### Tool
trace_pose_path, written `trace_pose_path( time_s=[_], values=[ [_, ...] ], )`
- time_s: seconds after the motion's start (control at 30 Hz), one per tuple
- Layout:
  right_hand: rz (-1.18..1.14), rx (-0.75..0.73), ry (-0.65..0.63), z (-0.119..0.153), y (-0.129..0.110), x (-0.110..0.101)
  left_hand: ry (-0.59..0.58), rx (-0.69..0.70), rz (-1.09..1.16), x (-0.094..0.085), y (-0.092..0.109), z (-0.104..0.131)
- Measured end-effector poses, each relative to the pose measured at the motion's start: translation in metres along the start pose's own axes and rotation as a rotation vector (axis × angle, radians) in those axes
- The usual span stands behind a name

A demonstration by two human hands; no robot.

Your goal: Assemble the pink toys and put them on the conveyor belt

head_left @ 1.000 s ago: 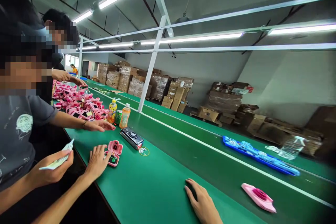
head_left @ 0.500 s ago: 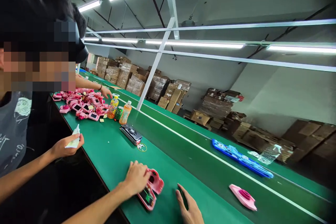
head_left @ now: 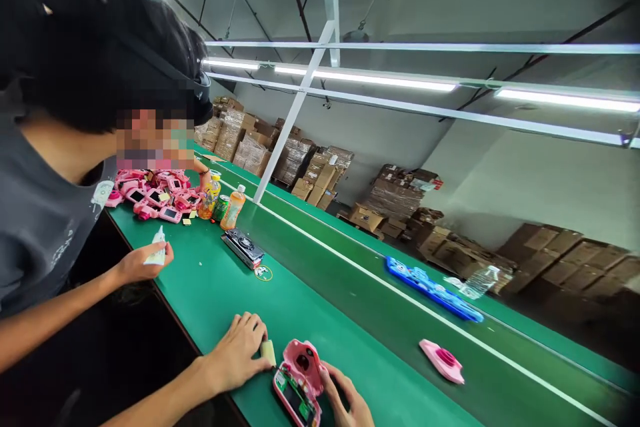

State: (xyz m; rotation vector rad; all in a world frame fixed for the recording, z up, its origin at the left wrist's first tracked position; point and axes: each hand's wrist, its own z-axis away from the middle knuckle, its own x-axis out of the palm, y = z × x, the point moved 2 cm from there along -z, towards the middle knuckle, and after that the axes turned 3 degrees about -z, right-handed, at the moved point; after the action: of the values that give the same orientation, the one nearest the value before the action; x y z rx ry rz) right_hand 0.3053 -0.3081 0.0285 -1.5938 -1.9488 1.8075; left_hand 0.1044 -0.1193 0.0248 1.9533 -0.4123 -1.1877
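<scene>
An opened pink toy camera lies at the front of the green bench, its circuit board and dark screen part exposed and its pink cover half tipped up at the far side. My right hand grips the right edge of that cover between thumb and fingers. Just left of the camera, my left hand has a small pale yellow block between thumb and fingertips, close to the bench surface. A separate pink camera shell with a magenta ring lies to the right on the belt.
At left, a co-worker's hand holds a small white tube. Beyond are a pile of pink cameras, drink bottles and a silver-black device. A blue tray and clear bottle lie across the belt.
My left hand has moved left off the pink camera, now with the pale yellow block. My right hand has closed on the camera's cover. The co-worker has leaned further over the bench.
</scene>
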Motion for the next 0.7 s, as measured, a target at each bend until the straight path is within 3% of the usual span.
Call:
trace_pose_path(
  time_s=[0.1, 0.17, 0.3, 0.4, 0.53, 0.7],
  values=[
    [0.096, -0.134, 0.269, 0.011, -0.017, 0.0, -0.003, -0.008, 0.169, 0.006, 0.011, -0.002],
    [0.166, -0.289, 0.347, 0.016, -0.038, 0.012, -0.001, -0.012, 0.286, 0.008, 0.015, -0.003],
    [0.229, -0.522, 0.175, 0.011, -0.08, 0.059, 0.016, 0.008, 0.453, 0.01, 0.016, -0.005],
    [0.228, -0.535, 0.088, 0.001, -0.091, 0.082, 0.025, -0.004, 0.527, 0.013, 0.009, -0.007],
    [0.223, -0.492, 0.052, -0.013, -0.082, 0.083, 0.027, -0.035, 0.597, 0.018, 0.002, -0.01],
    [0.309, -0.537, -0.086, -0.023, -0.081, 0.079, 0.089, -0.034, 0.633, 0.018, 0.005, -0.01]
  ],
)
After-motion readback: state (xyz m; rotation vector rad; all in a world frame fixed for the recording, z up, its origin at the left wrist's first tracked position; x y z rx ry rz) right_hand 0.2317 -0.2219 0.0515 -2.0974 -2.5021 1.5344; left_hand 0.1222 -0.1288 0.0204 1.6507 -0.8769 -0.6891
